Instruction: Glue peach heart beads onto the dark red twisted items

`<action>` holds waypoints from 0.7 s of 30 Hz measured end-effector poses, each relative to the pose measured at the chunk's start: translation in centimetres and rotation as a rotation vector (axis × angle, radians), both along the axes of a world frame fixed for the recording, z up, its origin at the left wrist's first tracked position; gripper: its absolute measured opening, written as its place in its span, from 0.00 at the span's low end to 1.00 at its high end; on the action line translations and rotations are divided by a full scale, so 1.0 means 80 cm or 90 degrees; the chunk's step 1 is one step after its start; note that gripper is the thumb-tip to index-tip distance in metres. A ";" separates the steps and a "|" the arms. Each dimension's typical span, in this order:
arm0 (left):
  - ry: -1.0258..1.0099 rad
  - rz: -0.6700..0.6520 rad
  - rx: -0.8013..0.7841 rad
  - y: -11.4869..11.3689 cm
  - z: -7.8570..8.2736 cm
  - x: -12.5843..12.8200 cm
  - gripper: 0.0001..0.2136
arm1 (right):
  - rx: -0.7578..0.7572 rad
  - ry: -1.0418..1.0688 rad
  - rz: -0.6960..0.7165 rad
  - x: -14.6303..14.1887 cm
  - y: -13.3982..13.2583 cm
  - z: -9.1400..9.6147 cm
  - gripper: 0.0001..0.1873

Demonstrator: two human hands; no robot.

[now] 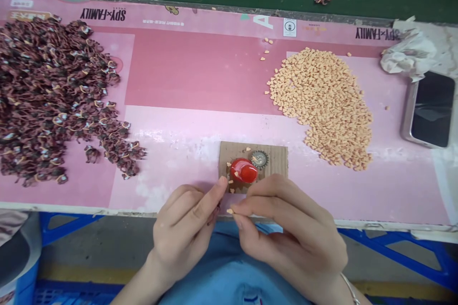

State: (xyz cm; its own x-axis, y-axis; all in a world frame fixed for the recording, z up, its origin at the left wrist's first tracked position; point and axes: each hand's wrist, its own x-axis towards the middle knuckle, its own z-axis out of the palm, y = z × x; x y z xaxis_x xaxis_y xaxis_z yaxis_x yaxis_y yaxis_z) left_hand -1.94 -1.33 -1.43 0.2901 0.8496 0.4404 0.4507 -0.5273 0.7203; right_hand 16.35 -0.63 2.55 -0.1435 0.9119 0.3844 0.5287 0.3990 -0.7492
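- I see the right hand (286,233) pinching a tiny peach-coloured piece (229,211) between thumb and forefinger, at the near edge of the pink board (200,71).
- The left hand (182,231) is closed in a pinch on a small dark bundle (215,212), mostly hidden by the fingers.
- Just beyond both hands, a glossy red blob (243,170) sits on a cardboard scrap (275,159) beside a small metal gear (259,158).
- To the right lies a heap of peach pieces (322,105); to the left, a heap of dark brown bundles (53,95).

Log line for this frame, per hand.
left hand: curled by cardboard, hold unclear | right hand: pinching orange bit | nearby: red dome on cardboard
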 end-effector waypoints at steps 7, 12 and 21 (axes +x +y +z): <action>0.034 0.007 0.038 0.000 0.001 0.003 0.33 | 0.005 -0.021 0.016 -0.004 -0.002 -0.007 0.08; 0.083 0.010 0.079 0.003 0.003 0.002 0.31 | 0.028 -0.096 0.008 -0.011 -0.004 -0.005 0.09; 0.083 0.030 0.079 0.003 0.003 0.010 0.33 | 0.058 -0.179 0.003 -0.017 -0.017 0.001 0.07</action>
